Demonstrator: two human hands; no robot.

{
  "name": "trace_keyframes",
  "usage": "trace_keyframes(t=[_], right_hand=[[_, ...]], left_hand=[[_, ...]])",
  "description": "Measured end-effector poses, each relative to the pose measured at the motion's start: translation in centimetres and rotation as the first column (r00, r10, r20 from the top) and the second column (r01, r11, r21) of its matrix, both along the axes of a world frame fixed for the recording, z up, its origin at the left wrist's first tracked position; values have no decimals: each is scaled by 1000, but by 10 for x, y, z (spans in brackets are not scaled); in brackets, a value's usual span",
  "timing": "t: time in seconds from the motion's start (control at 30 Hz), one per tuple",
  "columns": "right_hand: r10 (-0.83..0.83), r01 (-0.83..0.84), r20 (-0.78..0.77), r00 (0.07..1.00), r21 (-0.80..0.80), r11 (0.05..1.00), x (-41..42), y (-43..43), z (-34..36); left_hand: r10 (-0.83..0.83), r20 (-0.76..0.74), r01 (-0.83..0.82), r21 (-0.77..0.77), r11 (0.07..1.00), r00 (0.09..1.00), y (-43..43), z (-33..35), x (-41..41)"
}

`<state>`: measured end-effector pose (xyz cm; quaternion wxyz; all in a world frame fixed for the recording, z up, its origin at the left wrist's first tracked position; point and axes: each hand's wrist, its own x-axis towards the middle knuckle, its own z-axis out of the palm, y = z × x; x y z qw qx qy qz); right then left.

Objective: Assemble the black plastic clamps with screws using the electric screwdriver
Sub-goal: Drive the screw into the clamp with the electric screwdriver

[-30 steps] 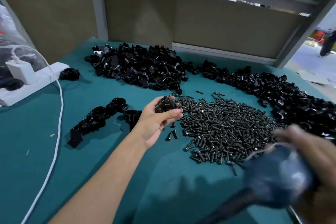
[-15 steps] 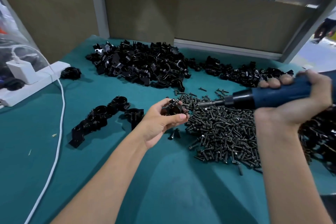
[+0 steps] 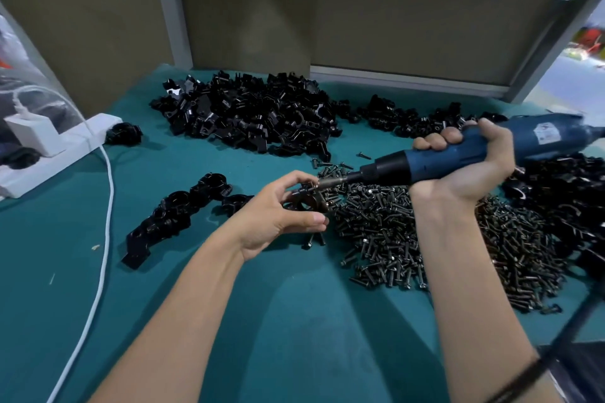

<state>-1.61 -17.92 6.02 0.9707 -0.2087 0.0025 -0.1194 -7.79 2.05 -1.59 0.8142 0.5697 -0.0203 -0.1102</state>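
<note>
Your left hand is raised just above the teal table mat, fingers and thumb curled around a black plastic clamp, which sits at your fingertips with a screw standing in its upper edge. Your right hand is wrapped firmly around the blue body of the electric screwdriver, holding it nearly level and pointing left. Its metal bit reaches across to the clamp and meets the screw head at the top of the part, so your two hands are joined through tool and clamp, with the left lower and nearer you than the tool's tip.

Directly below and to the right of the clamp lies the broad heap of dark screws, partly hidden by your right forearm. Two loose screws lie just under your left fingertips. A curved row of assembled clamps lies on the mat to the left of your left hand. A big pile of black clamp halves sits at the back, and another pile spreads beyond your right hand. At far left, a white power strip carries a white charger, and a white cable trails toward you. One black part lies beside the strip.
</note>
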Motion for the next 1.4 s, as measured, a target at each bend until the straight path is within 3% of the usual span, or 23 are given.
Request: trace_keyframes(t=[0.37, 1.13, 1.4], right_hand=[[31, -29, -26, 999, 97, 995, 1, 12, -20], [9, -8, -26, 1000, 53, 999, 5, 9, -28], [40, -40, 57, 998, -1, 999, 3, 4, -28]], left_hand=[[-27, -50, 31, 83, 996, 998, 18, 7, -4], [-24, -28, 31, 310, 950, 999, 12, -1, -4], [-49, -27, 55, 365, 930, 998, 9, 1, -6]])
